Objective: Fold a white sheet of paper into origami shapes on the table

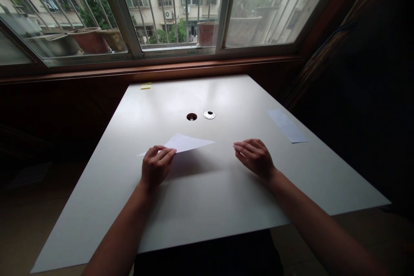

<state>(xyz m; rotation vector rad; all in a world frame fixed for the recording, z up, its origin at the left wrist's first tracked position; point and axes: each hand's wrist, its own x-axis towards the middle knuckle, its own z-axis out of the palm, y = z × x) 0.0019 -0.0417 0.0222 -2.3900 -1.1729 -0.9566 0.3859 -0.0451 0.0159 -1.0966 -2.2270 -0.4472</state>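
One folded sheet point(186, 142) sat in the middle of the table point(226, 198), its near edge pinched and raised by the left hand point(157, 166). I saw the right hand point(255, 157) resting loosely open and empty nearby. I judged the sheet light, limp and easily creased, best held at an edge.
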